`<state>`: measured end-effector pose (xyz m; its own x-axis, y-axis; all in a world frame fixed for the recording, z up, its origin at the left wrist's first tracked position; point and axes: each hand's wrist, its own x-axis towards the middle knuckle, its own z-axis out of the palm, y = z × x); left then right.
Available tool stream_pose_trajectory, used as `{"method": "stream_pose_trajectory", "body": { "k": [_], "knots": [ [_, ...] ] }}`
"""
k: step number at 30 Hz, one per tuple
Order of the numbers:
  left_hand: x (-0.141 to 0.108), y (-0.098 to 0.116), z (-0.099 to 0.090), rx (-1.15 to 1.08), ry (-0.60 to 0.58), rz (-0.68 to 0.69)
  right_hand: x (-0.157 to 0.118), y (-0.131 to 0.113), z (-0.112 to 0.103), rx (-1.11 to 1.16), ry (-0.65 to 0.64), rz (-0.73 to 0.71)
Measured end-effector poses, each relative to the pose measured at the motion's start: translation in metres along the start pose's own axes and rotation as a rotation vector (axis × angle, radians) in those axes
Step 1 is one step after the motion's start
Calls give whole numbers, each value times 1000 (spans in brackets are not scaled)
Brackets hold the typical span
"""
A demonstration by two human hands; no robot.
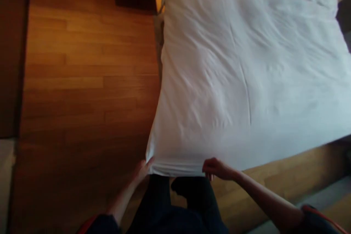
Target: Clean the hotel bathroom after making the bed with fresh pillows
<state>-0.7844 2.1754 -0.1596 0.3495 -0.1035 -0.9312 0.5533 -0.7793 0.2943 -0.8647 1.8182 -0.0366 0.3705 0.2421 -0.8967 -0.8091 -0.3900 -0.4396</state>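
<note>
Sheet [233, 69] is spread over a bed [162, 80], with wood floor [87, 80] to its left. Its near left corner is pinched by the left hand [142, 172], and its near hem is pinched by the curled right hand [215, 168].

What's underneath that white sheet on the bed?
The white sheet bulges over what looks like a thick mattress, hidden completely. Below its near edge, beside the right hand, a wooden bed frame shows; whatever lies between them stays covered.
</note>
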Motion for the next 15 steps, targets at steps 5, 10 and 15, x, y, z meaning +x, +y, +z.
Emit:
{"method": "stream_pose_trajectory", "body": {
  "k": [5,10,15],
  "knots": [
    [-4,1,-22,-207,210,492,142,-201,-1,-653,-185,-670],
    [-33,11,111,-734,612,173,155,-271,-5,-1188,-474,-526],
    [44,124,281,-1061,74,139,0,-245,-152,-1005,164,-238]
  ]
}}
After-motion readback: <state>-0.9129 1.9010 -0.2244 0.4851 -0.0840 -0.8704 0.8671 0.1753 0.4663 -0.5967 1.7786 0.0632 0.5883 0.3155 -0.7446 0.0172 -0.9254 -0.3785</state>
